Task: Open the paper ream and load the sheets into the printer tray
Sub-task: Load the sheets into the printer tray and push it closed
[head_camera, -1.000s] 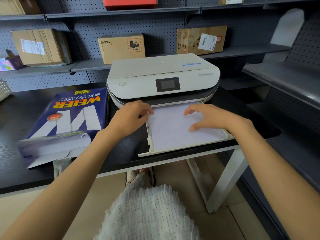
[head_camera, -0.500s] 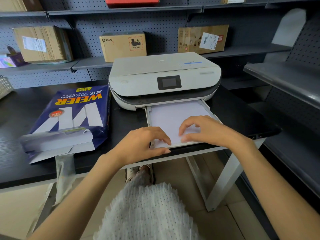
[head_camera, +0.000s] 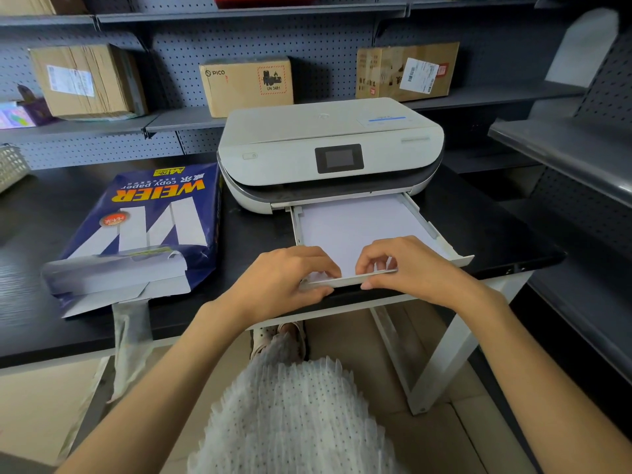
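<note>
A white printer (head_camera: pixel 328 148) stands on the black table (head_camera: pixel 48 323). Its paper tray (head_camera: pixel 441 239) is pulled out toward me, with white sheets (head_camera: pixel 355 227) lying flat inside. My left hand (head_camera: pixel 284 282) and my right hand (head_camera: pixel 407 265) both grip the tray's front lip, fingers curled over it onto the near edge of the sheets, thumbs under it. To the left lies the blue WEIER paper ream (head_camera: pixel 143 227), its near end torn open with the wrapper flap folded out.
Grey pegboard shelves behind hold cardboard boxes (head_camera: pixel 246 83), (head_camera: pixel 85 80), (head_camera: pixel 407 70). A grey shelf (head_camera: pixel 564 155) juts in at the right. A wire basket (head_camera: pixel 12 165) sits at the far left. The table's front edge runs just below my hands.
Both hands drew back from the sheets toward me and closed on the tray's front lip. The tray stays pulled out, and the ream has not moved.
</note>
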`<state>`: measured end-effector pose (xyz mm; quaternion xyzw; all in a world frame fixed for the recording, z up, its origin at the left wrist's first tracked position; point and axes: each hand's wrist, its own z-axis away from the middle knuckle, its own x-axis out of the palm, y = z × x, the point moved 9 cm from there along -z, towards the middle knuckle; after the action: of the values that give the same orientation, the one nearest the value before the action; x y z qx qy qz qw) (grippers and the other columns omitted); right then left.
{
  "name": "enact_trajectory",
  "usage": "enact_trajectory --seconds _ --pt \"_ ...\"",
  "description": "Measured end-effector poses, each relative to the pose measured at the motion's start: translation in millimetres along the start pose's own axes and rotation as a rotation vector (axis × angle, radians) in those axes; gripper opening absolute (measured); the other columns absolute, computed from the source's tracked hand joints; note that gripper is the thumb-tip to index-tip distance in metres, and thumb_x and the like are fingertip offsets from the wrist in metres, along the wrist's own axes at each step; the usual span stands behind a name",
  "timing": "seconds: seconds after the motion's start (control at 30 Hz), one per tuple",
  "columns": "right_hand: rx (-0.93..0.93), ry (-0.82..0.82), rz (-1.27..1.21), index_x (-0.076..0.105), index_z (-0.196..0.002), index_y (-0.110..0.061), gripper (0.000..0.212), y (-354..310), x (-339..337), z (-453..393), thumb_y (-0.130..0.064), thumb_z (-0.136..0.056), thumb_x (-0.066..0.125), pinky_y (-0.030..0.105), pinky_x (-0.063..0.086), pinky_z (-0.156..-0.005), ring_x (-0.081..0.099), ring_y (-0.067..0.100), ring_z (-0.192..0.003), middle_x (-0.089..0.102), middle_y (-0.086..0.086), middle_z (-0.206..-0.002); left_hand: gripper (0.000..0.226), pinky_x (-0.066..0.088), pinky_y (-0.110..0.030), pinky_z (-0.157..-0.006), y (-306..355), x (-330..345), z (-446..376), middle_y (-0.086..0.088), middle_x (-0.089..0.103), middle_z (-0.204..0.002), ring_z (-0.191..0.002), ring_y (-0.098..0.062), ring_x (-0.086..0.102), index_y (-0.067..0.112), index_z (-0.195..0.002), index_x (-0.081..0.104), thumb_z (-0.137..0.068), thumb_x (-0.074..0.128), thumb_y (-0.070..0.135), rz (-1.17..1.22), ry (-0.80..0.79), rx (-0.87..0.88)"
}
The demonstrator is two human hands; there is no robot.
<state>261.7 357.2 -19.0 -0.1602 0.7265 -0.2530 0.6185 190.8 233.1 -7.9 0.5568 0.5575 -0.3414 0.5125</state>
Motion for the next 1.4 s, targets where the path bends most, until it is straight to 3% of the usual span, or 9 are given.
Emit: enact_trajectory --seconds 0.17,0.43,0.8,1.03,1.23,1.4 --pt "0.017 0.048 0.007 0.07 -0.085 -0.034 0.009 0 -4 -1 -0.028 -0.081 0.075 0.031 0.053 -0.075 0.056 0.004 -0.08 0.065 -0.017 -0.084 0.023 0.054 -0.038 -0.076 -3 1 -2 0.02 0.06 -0.113 -0.102 -0.006 0.057 0.035 -0.114 0.063 -0.093 0.055 0.04 -0.014 -0.004 0.001" --pt "0.052 0.088 0.035 0.07 -0.086 -0.034 0.009 3 -5 -11 -0.028 -0.082 0.074 0.036 0.053 -0.077 0.057 0.006 -0.084 0.065 -0.015 -0.087 0.021 0.051 -0.03 -0.073 -13 0 -9 0.019 0.06 -0.112 -0.102 -0.006 0.056 0.035 -0.114 0.06 -0.095 0.054 0.036 -0.042 0.03 -0.014" --pt "0.069 0.218 0.159 0.065 -0.085 -0.033 0.009 5 -7 -30 -0.026 -0.086 0.069 0.028 0.045 -0.07 0.055 0.007 -0.081 0.06 -0.015 -0.085 0.021 0.04 -0.025 -0.068 -29 1 -20 0.016 0.062 -0.114 -0.102 -0.011 0.059 0.031 -0.114 0.063 -0.095 0.053 0.032 -0.089 0.161 -0.113" --pt "0.074 0.267 0.204 0.065 -0.086 -0.031 0.008 6 -7 -43 -0.024 -0.088 0.066 0.031 0.048 -0.074 0.054 0.01 -0.084 0.062 -0.012 -0.087 0.021 0.045 -0.031 -0.073 -38 1 -27 0.015 0.063 -0.112 -0.103 -0.014 0.059 0.029 -0.113 0.065 -0.095 0.054 0.028 -0.086 0.2 -0.167" --pt "0.08 0.303 0.244 0.064 -0.087 -0.03 0.007 8 -9 -57 -0.022 -0.088 0.066 0.027 0.041 -0.069 0.054 0.013 -0.084 0.062 -0.011 -0.086 0.021 0.044 -0.031 -0.073 -49 -1 -37 0.012 0.064 -0.111 -0.102 -0.016 0.059 0.028 -0.112 0.066 -0.095 0.054 0.025 -0.103 0.223 -0.198" --pt "0.103 0.322 0.27 0.064 -0.088 -0.027 0.007 9 -9 -73 -0.019 -0.089 0.066 0.034 0.046 -0.075 0.054 0.017 -0.086 0.062 -0.007 -0.088 0.022 0.045 -0.034 -0.074 -60 -1 -49 0.01 0.064 -0.112 -0.105 -0.019 0.058 0.027 -0.113 0.065 -0.095 0.054 0.023 -0.122 0.234 -0.238"
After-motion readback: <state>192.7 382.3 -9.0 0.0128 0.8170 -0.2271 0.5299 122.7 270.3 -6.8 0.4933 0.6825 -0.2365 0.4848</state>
